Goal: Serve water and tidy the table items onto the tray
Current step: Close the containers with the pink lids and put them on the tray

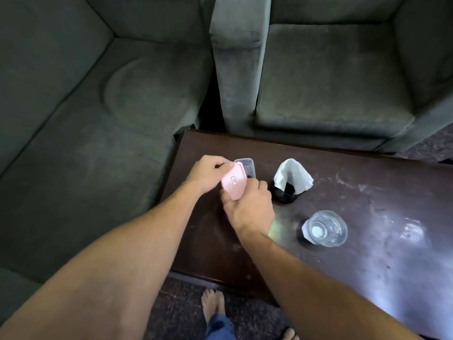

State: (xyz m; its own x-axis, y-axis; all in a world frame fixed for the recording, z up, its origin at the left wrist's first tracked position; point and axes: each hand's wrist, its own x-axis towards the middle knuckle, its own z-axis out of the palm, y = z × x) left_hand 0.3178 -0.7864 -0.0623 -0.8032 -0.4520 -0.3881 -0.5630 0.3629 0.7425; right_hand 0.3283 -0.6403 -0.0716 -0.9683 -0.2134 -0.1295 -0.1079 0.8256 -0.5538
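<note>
Pink lid [234, 180] between left grip [208, 171] and right grip [250, 207]

Single head-worn wide-angle view; looks forward and steeply down, close over dark table [355, 182], grey sofas [98, 94] beyond.

Both hands [208, 171] [250, 204] hold a tilted pink lid [234, 180] over a container [246, 166].
</note>
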